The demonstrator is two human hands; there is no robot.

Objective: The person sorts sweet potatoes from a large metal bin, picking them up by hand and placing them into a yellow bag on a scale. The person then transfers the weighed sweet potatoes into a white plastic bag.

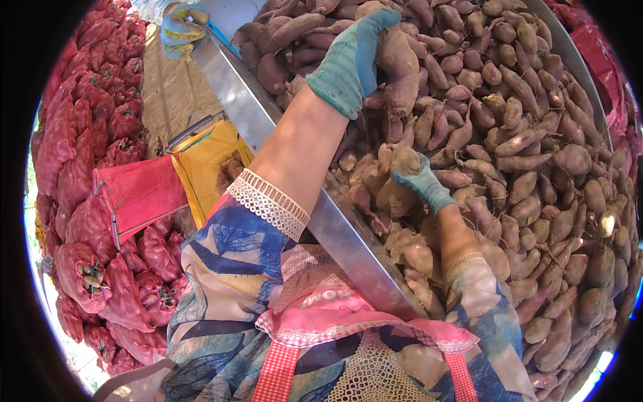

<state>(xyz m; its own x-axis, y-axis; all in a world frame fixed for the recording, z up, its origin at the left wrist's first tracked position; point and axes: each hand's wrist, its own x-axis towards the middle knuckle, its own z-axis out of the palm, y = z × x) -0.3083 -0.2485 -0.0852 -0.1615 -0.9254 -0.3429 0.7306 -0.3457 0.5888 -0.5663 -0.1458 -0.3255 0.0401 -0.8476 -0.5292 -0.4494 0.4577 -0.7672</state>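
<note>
A metal-sided bin with a bare steel rim point(346, 241) holds a large heap of sweet potatoes point(522, 196) in front of me. My left hand point(359, 63), in a blue and teal glove, grips a big, long sweet potato point(399, 70) over the heap. Lower and to the right, my right hand point(422, 183), gloved likewise, has its fingers around a round, brownish sweet potato point(404, 161). Its thumb and palm side are partly hidden.
Filled red mesh sacks point(90, 271) are piled at the left. A yellow bag point(206, 166) with some sweet potatoes and a red bag point(145, 193) hang on metal frames beside the bin. Another person's gloved hand point(183, 30) is at the bin's far left corner.
</note>
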